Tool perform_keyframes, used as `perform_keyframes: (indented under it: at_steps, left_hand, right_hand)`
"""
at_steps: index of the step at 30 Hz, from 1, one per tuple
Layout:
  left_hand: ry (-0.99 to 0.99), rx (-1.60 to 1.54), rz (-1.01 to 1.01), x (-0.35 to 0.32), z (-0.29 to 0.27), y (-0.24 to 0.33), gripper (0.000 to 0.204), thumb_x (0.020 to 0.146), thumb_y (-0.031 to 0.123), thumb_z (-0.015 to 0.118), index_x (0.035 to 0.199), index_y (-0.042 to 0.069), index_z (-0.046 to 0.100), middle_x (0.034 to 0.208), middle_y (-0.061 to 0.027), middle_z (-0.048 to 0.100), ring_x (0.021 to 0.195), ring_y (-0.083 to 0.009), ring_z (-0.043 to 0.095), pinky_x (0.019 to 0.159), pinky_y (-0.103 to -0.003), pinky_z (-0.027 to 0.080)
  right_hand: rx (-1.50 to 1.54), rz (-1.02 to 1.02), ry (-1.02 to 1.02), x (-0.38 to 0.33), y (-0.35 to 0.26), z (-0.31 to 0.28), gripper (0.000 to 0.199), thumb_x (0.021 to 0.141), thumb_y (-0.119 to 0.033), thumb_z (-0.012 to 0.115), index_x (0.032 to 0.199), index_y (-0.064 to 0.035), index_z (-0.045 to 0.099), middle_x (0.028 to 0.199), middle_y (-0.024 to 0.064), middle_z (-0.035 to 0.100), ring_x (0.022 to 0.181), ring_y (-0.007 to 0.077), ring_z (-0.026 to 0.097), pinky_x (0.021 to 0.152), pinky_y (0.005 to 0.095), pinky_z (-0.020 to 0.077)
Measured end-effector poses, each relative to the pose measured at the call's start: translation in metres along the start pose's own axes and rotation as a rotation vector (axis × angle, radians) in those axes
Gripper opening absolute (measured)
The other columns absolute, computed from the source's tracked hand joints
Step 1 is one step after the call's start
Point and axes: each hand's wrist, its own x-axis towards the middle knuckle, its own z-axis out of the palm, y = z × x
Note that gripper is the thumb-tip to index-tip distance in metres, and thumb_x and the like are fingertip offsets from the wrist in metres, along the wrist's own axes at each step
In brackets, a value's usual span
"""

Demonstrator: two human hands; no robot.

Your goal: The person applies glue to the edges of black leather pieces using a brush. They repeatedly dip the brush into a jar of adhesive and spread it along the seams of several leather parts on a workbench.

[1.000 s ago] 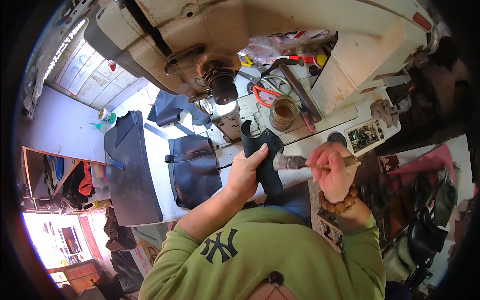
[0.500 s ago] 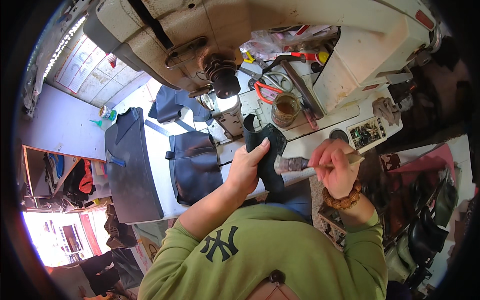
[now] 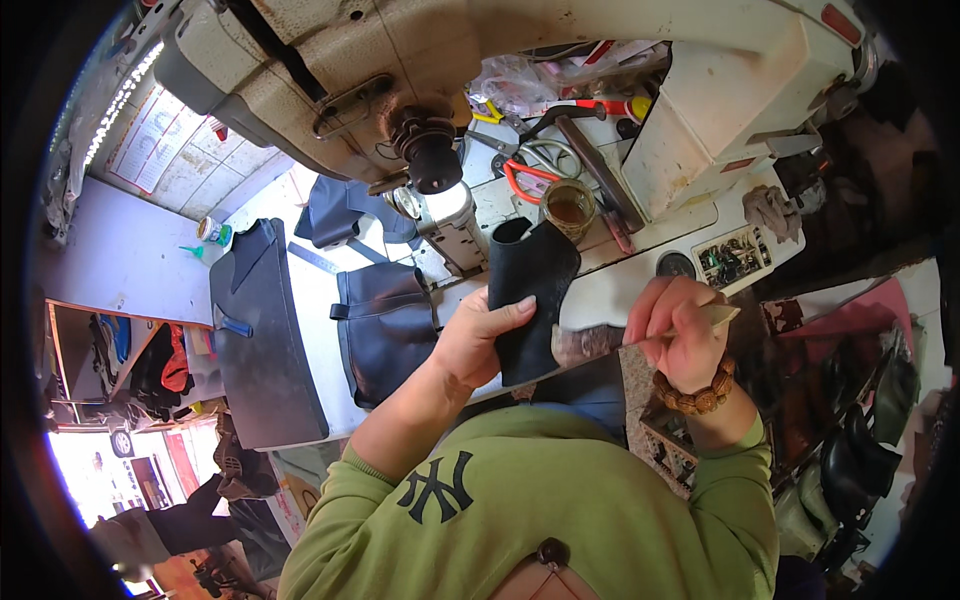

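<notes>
My left hand [image 3: 478, 338] is closed on a curved black leather piece [image 3: 537, 288], its thumb lying across the front face. The piece stands roughly upright, its top edge curling over. A flat brush [image 3: 586, 345] with a pale wooden handle is gripped in my right hand [image 3: 684, 332], fingers wrapped round the handle. Its bristles are at the lower right edge of the leather; whether they touch it I cannot tell. Beyond the leather stands an open glass jar [image 3: 568, 208] of amber-brown liquid.
A sewing machine [image 3: 720, 110] arches over the white table. Orange-handled scissors [image 3: 528, 180] and a hammer [image 3: 603, 175] lie behind the jar. Left are a dark leather piece with a strap [image 3: 385, 335] and a black board [image 3: 265, 350]. A tray of small parts [image 3: 735, 257] sits right.
The leather piece has turned in my left hand, showing more of its broad face. My left hand has shifted slightly left and down. The brush stays near the leather's right edge.
</notes>
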Motion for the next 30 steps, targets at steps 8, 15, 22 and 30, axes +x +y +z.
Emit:
perform_keyframes:
  at_steps: [8, 15, 22, 30]
  left_hand:
    - [0.026, 0.076, 0.084, -0.001, 0.007, -0.001, 0.02, 0.086, 0.007, 0.062, 0.104, 0.001, 0.058, 0.093, -0.0056, 0.064, 0.079, -0.0157, 0.063, 0.071, -0.032, 0.055]
    - [0.159, 0.096, 0.071, 0.002, 0.007, -0.005, 0.018, 0.088, 0.008, 0.06, 0.105, 0.002, 0.058, 0.092, -0.0051, 0.063, 0.08, -0.0152, 0.063, 0.071, -0.034, 0.055]
    - [0.066, 0.053, 0.092, 0.003, 0.005, -0.009, 0.018, 0.09, 0.01, 0.059, 0.106, 0.003, 0.058, 0.093, -0.0032, 0.062, 0.08, -0.0121, 0.06, 0.072, -0.029, 0.051]
    - [0.075, 0.074, 0.11, 0.007, 0.002, -0.01, 0.016, 0.091, 0.011, 0.058, 0.104, 0.002, 0.058, 0.092, -0.0036, 0.062, 0.08, -0.0125, 0.061, 0.071, -0.03, 0.052]
  right_hand:
    - [0.077, -0.094, 0.09, 0.006, -0.005, -0.005, 0.04, 0.095, -0.033, 0.046, 0.074, 0.0004, 0.05, 0.073, 0.0225, 0.058, 0.039, 0.0104, 0.038, 0.039, 0.0204, 0.0341]
    - [0.096, -0.028, 0.01, 0.002, 0.006, -0.006, 0.037, 0.094, -0.029, 0.049, 0.07, 0.0, 0.049, 0.07, 0.0231, 0.058, 0.039, 0.0096, 0.038, 0.036, 0.0199, 0.0311]
    - [0.104, 0.024, 0.145, 0.004, 0.01, -0.007, 0.038, 0.094, -0.032, 0.049, 0.074, 0.0002, 0.05, 0.078, 0.0234, 0.06, 0.045, 0.0114, 0.043, 0.039, 0.0203, 0.0333]
    - [0.2, 0.06, 0.091, 0.0, -0.004, -0.013, 0.04, 0.094, -0.033, 0.049, 0.071, 0.0003, 0.05, 0.073, 0.0231, 0.059, 0.04, 0.0107, 0.041, 0.038, 0.0216, 0.035]
